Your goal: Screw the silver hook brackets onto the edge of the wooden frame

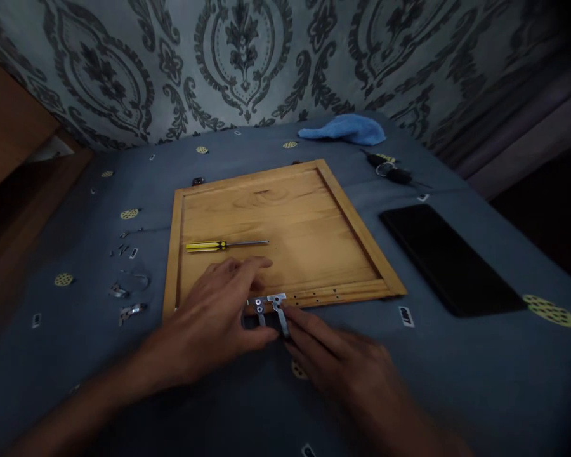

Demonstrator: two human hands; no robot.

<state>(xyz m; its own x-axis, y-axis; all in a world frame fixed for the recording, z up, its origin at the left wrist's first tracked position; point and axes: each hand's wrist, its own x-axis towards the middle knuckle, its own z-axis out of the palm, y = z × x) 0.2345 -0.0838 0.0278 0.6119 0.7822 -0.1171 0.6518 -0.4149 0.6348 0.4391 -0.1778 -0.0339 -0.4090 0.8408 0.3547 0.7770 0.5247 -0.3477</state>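
- Left hand (214, 311): thumb and fingers spread wide, hiding part of the wooden panel's (285, 216) near edge.
- Right hand (337, 355): fingertips against a metal bracket (276, 298) at that edge; cannot tell if gripping.
- Yellow-handled screwdriver (207, 247): on the panel, just beyond the left hand.
- Loose metal parts (133, 310): left.
- Black slab (450, 257): right; blue cloth (345, 130) beyond.

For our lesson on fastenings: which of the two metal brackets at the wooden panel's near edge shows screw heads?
The left bracket, with two screw heads; the right bracket, at the right hand, shows a dark hole instead.
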